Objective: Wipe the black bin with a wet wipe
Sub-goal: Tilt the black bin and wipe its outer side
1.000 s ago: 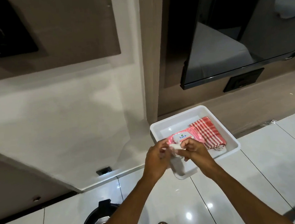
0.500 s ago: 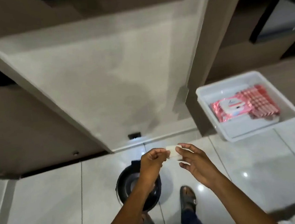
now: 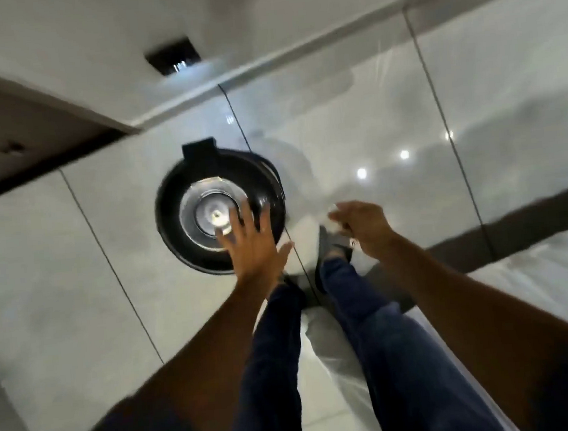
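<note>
The black bin (image 3: 171,204) is round with a shiny silver lid centre and stands on the floor tiles just ahead of my feet. My left hand (image 3: 251,249) hovers over its near right rim, empty, with the fingers spread. My right hand (image 3: 368,228) is to the right of the bin, above my right foot. It pinches a small white wet wipe (image 3: 335,226), which is blurred and mostly hidden by the fingers.
My legs in blue jeans (image 3: 370,311) and sandals stand close behind the bin. Glossy white floor tiles (image 3: 369,111) surround it. A white wall base with a dark socket (image 3: 172,58) runs behind, a brown panel (image 3: 11,136) lies at the left, and white bedding (image 3: 539,282) at the right.
The view has swung down to the bin, and the white tray has left the frame. My hands have parted: the left let go of the wipe and moved over the bin, the right keeps it.
</note>
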